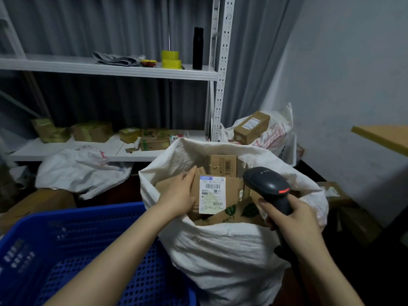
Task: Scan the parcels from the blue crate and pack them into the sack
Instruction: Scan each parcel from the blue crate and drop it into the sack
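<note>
Head view: the white sack (220, 250) stands open at centre, with the blue crate (66, 239) at its 8 o'clock. Inside the sack, the labelled parcel (212, 193) lies label up among other boxes (223, 165) (all cardboard). The left hand (178, 193) rests straight-fingered on its 9 o'clock edge. At the parcel's 3 o'clock, the right hand (293, 219) grips the scanner (269, 188).

Left hand (178, 191) touches parcel (212, 193) in sack (220, 250); right hand (293, 219) grips scanner (267, 184).

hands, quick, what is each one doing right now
Left hand: open, straight fingers resting on the labelled parcel in the sack.
Right hand: grips the scanner.
</note>
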